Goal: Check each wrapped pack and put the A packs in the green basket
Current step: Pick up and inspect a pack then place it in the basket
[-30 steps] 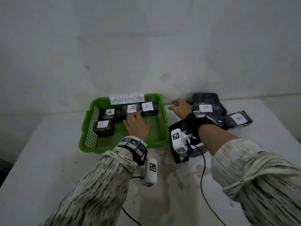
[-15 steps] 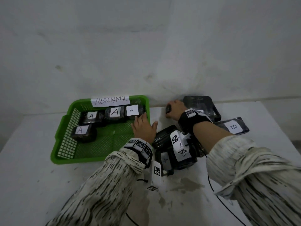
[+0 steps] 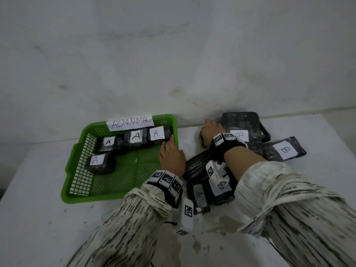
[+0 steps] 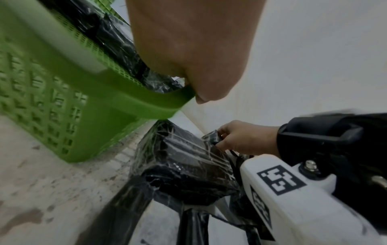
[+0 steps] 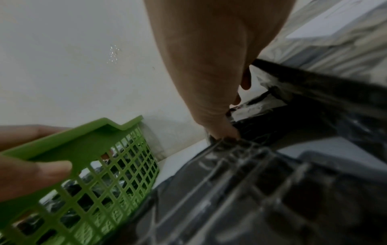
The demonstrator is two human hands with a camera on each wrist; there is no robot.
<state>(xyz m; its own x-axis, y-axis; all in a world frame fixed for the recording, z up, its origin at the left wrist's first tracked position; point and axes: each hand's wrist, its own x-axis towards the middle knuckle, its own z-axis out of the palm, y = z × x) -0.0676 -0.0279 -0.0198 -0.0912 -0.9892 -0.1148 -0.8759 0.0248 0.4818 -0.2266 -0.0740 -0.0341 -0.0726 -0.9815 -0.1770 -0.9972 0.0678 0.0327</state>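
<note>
Green basket (image 3: 123, 195): moulded plastic, matt, perforated lattice walls and floor; my left hand (image 3: 172, 158) grips its right rim. Wrapped packs (image 3: 135, 139): black, under glossy crinkled clear film, with matt white paper labels. Pack (image 4: 184, 159) pinched by my right hand (image 3: 211, 132): same shiny film. Tabletop (image 3: 38, 218): white, matt, stained and speckled. My sleeves (image 3: 300, 209): woven cloth.

Cream black-streaked sleeves (image 3: 138, 218), black marker-tagged wristbands (image 3: 167, 182)
</note>
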